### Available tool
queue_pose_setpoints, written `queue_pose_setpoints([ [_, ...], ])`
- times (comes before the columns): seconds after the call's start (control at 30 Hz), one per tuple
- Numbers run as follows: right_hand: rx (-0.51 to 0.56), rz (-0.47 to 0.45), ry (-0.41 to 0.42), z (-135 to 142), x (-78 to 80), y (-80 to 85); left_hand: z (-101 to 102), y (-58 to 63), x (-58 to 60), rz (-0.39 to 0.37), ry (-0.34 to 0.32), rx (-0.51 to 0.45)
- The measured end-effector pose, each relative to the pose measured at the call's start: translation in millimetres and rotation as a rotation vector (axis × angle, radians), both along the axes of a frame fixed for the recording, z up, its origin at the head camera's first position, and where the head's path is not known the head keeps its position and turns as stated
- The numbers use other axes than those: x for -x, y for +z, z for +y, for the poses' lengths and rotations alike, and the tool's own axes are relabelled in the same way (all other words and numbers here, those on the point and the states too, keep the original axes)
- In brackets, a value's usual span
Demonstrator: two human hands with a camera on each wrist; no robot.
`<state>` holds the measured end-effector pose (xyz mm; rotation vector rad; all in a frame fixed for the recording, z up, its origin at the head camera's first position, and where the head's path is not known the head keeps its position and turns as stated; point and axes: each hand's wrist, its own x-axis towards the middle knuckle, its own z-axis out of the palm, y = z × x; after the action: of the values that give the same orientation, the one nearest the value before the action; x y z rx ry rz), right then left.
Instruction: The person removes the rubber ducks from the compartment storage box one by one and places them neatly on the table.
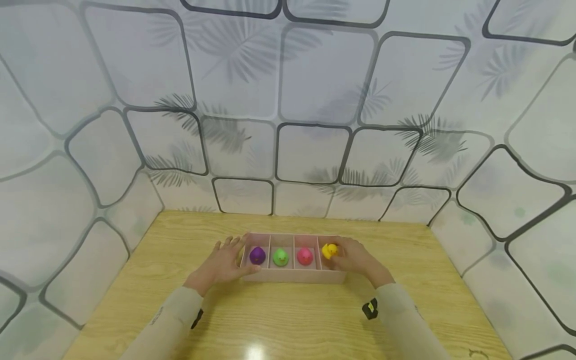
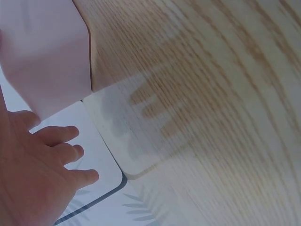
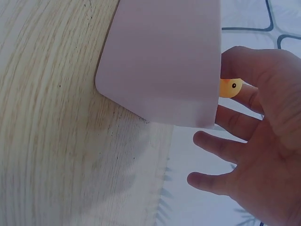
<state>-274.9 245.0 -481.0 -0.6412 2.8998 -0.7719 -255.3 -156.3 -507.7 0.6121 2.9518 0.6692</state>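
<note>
A long pink box (image 1: 294, 276) with a row of compartments lies on the table. From left to right it holds a purple rubber duck (image 1: 257, 255), a green rubber duck (image 1: 280, 257), a pink rubber duck (image 1: 304, 256) and a yellow rubber duck (image 1: 330, 250). My left hand (image 1: 222, 263) rests against the box's left end, thumb at the front rim and fingers spread. My right hand (image 1: 357, 257) reaches over the right end and pinches the yellow duck between thumb and fingers. In the right wrist view the yellow duck's head (image 3: 231, 87) shows above the box wall; its lower part is hidden.
The box stands on a light wood-grain table (image 1: 279, 320). Behind and at both sides rises a pale wall covering (image 1: 310, 155) with dark outlined shapes and leaf prints. A small black object (image 1: 370, 308) shows beside my right sleeve.
</note>
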Motion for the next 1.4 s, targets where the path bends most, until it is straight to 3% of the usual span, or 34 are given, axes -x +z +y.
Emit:
queue_pose_setpoints([
  [0.37, 0.081, -0.041, -0.028, 5, -1.9, 1.4, -1, -2.4, 1.3, -0.002, -0.004, 0.000],
  [0.63, 0.176, 0.036, -0.020, 11, -7.2, 4.1, 0, -2.6, 0.5, -0.001, -0.014, -0.010],
  [0.97, 0.209, 0.115, -0.010, 23, -11.7, 5.1, 0, -3.2, 1.3, 0.004, -0.008, -0.002],
  [1.4, 0.242, 0.120, -0.080, 41, -17.7, 4.2, 0, -1.3, 1.4, -0.003, 0.002, -0.002],
])
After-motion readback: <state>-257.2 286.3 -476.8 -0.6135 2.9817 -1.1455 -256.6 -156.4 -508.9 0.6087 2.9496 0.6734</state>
